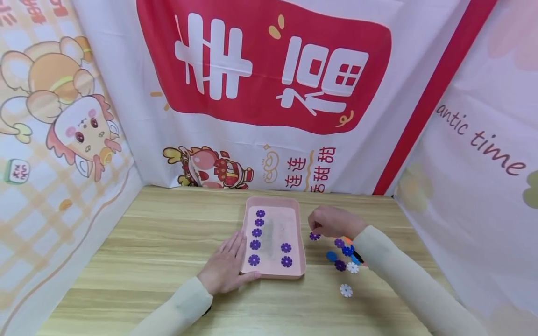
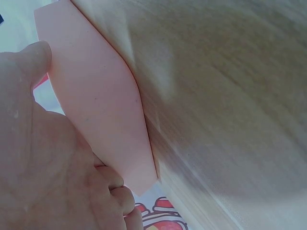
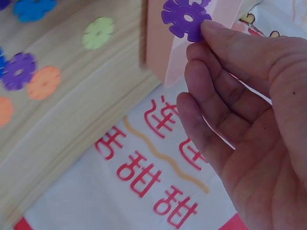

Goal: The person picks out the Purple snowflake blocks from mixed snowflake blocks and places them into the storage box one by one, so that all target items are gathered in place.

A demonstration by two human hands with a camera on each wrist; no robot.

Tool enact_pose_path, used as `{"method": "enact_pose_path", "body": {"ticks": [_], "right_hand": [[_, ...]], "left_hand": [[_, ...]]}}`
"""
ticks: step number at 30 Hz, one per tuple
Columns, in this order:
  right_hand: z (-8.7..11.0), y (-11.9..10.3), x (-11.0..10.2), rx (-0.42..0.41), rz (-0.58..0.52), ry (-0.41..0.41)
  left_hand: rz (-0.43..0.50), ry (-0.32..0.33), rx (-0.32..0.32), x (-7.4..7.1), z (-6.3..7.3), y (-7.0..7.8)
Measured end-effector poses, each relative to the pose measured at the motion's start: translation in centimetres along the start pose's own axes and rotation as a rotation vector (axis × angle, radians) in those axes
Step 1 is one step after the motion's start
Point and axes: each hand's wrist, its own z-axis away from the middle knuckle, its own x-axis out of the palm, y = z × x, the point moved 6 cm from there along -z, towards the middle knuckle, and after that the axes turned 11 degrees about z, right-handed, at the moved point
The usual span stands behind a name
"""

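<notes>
A shallow pink tray (image 1: 274,268) lies on the table, with several purple snowflake discs (image 1: 255,244) in a column along its left side. Two more purple discs (image 1: 286,261) lie at its lower right. My left hand (image 1: 224,266) rests against the tray's near left corner, fingers along the left side and thumb at the near rim. Right of the tray, my right hand (image 1: 336,221) pinches a purple snowflake disc (image 3: 177,21) between thumb and index finger. The other fingers are loosely bent in the right wrist view.
Loose discs lie right of the tray, partly hidden under the right forearm: blue (image 1: 331,255), dark purple (image 1: 340,265), white (image 1: 346,290), and orange (image 3: 44,83). A light green disc (image 3: 98,33) shows in the right wrist view. Printed cloth (image 1: 269,154) walls in the wooden table (image 1: 168,242).
</notes>
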Motion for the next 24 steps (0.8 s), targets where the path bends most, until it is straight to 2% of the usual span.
{"method": "enact_pose_path", "body": {"ticks": [6, 13, 16, 19, 24], "right_hand": [[-3.2, -1.5, -0.2, -0.023, 0.033, 0.023], [-6.1, -2.2, 0.8, -0.020, 0.024, 0.047], [-7.1, -2.2, 1.5, -0.023, -0.009, 0.048], [-7.9, -2.0, 2.6, -0.019, -0.087, 0.038], [-9.0, -2.1, 4.3, 0.003, -0.087, 0.024]], "left_hand": [[0.004, 0.009, 0.007, -0.1, 0.0, 0.1], [0.007, 0.008, 0.009, -0.1, 0.1, 0.1], [0.005, 0.010, 0.009, -0.1, 0.1, 0.1], [0.009, 0.009, 0.003, -0.1, 0.1, 0.1], [0.008, 0.006, -0.005, 0.1, 0.3, 0.0]]}}
